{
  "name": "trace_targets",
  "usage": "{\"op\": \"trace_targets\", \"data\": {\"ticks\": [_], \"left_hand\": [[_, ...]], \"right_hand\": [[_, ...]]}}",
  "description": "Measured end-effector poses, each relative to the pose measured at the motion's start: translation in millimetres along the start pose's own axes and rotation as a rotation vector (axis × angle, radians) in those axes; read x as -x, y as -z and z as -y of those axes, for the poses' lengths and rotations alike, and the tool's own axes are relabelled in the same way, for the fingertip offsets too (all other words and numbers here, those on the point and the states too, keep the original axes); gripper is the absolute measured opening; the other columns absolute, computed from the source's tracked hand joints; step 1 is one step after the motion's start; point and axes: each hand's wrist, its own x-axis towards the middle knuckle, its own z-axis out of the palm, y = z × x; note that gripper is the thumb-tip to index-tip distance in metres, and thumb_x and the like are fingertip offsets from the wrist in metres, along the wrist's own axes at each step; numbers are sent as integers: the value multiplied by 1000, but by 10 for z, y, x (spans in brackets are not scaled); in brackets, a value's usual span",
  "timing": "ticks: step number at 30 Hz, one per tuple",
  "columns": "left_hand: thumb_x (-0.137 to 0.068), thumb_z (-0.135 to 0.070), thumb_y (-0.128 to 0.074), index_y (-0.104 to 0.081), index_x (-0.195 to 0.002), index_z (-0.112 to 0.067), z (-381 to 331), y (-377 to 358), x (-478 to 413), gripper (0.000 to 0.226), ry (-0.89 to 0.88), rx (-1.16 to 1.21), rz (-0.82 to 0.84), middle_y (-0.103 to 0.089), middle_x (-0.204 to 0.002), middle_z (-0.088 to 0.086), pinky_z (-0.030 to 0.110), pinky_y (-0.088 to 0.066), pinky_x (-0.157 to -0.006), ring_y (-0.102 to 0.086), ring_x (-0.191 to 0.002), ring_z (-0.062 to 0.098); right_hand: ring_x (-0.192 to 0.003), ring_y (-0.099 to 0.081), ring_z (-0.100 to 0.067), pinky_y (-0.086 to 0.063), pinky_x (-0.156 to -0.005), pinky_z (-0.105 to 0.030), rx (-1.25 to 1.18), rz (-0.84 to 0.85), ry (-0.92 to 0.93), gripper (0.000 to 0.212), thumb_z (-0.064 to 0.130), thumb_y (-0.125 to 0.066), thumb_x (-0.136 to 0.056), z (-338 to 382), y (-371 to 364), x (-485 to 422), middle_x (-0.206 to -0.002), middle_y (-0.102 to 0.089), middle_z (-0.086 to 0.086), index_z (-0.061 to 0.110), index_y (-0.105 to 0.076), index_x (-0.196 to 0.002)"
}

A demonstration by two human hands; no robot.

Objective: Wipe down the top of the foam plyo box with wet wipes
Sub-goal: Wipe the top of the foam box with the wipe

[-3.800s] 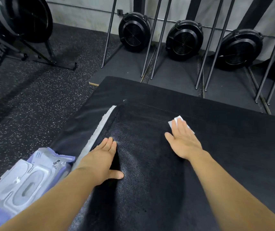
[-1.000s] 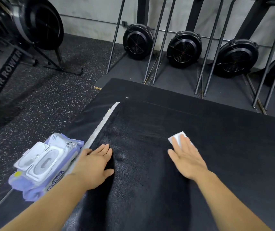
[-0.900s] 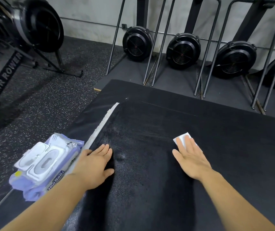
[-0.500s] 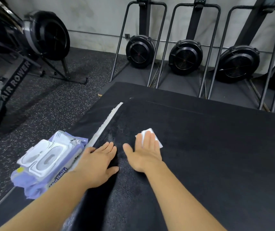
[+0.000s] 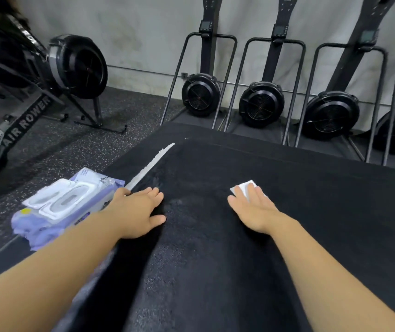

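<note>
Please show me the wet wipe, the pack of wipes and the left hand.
wet wipe [image 5: 245, 186]: head view, bare white corner.
pack of wipes [image 5: 67, 202]: head view, white lid.
left hand [image 5: 136, 212]: head view, its back.

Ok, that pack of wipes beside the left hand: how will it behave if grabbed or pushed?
Likely squashy: the pack of wipes has wrinkled purple film, with only its white lid looking stiff. It lies flat, so rolling or tipping seems unlikely. Smooth film may slide when pushed.

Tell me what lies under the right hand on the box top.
A white wet wipe, pressed flat by the right hand against the black plyo box top. Only its far end shows past the fingers; the hand covers the rest.
</note>
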Motion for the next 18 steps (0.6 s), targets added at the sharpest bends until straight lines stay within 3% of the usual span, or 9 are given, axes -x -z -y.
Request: {"op": "trace_targets", "data": {"ticks": [2,6,7,10,11,13,15,18], "left_hand": [[-102,-52,-24,-10,-154,-24,-79,10,78,61,34,-41,-21,-8,-162,-7,42,-12,-116,-6,-148,8],[-104,-43,-25,-14,-152,-21,-208,39,354,54,30,-75,-74,-18,-157,-5,40,-16,-112,-15,-146,10],[-104,-41,-26,-18,-151,-22,-211,42,431,52,20,-72,-77,-24,-154,-6,40,-17,-111,-20,-144,10],[-102,-41,-30,-26,-145,-23,-141,58,647,47,35,-72,-60,-39,-137,-10,39,-22,-106,-36,-133,9],[-101,-42,-31,-26,-145,-24,-110,62,712,47,49,-74,-43,-41,-135,-10,39,-22,-105,-39,-131,10],[-100,-47,-32,-25,-147,-25,-57,46,822,52,70,-80,-7,-41,-139,-11,39,-22,-104,-39,-131,10],[-99,-51,-32,-19,-151,-27,-42,19,910,59,91,-74,48,-34,-151,-9,40,-19,-108,-34,-138,10],[-100,-51,-32,-11,-154,-26,-73,-46,980,63,95,-57,124,-15,-161,-3,43,-16,-112,-20,-146,12]], "right_hand": [[-141,-18,-23,-19,-115,-40,-27,-43,-40,48,56,-22,-97,-182,44,74,-147,-21,5,40,-31,-141],[-141,-17,-19,-20,-115,-39,-57,-71,-79,50,55,-25,-98,-131,14,188,-145,-22,6,35,-34,-143],[-140,-21,-18,-23,-113,-37,-48,-97,-69,49,53,-27,-97,-20,-27,203,-145,-25,5,32,-39,-139],[-117,-42,-17,-42,-91,-32,16,-221,36,32,48,-37,-93,493,-225,270,-129,-43,-1,25,-57,-104],[-118,-42,-17,-44,-93,-34,45,-230,92,36,47,-37,-93,694,-329,302,-126,-44,-2,22,-61,-105],[-132,-33,-20,-38,-107,-41,65,-189,199,49,46,-34,-96,1059,-570,357,-134,-40,-4,16,-57,-126],[-146,-10,-22,-17,-120,-41,78,-65,231,59,47,-27,-100,1320,-729,428,-155,-20,-7,16,-34,-149],[-150,14,-19,-1,-121,-40,69,67,239,59,46,-20,-103,1369,-739,455,-165,10,-1,24,-12,-157]]}}
